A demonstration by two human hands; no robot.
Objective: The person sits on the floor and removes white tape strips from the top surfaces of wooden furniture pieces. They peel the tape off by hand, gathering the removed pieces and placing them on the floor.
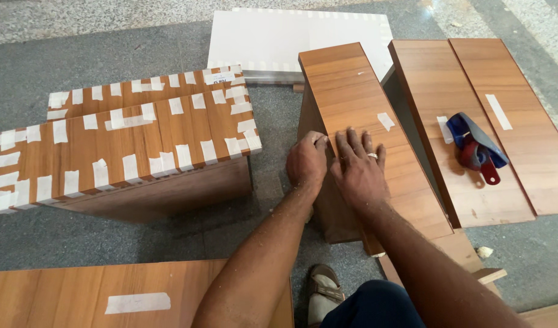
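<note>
A wood-grain laminated box stands on the floor in front of me. My left hand is curled at its upper left edge, fingertips pressed on the top panel. My right hand, with a ring on one finger, lies flat on the same panel just beside it, fingers spread. Both hands press the surface near the edge; whether a strip of tape lies under them is hidden. One piece of white tape sticks on the panel a little beyond my right hand.
A blue and red tape dispenser lies on wood panels at the right. At left stands a box covered with several white tape strips. A white board lies at the back. Another panel with tape is near me, beside my sandalled foot.
</note>
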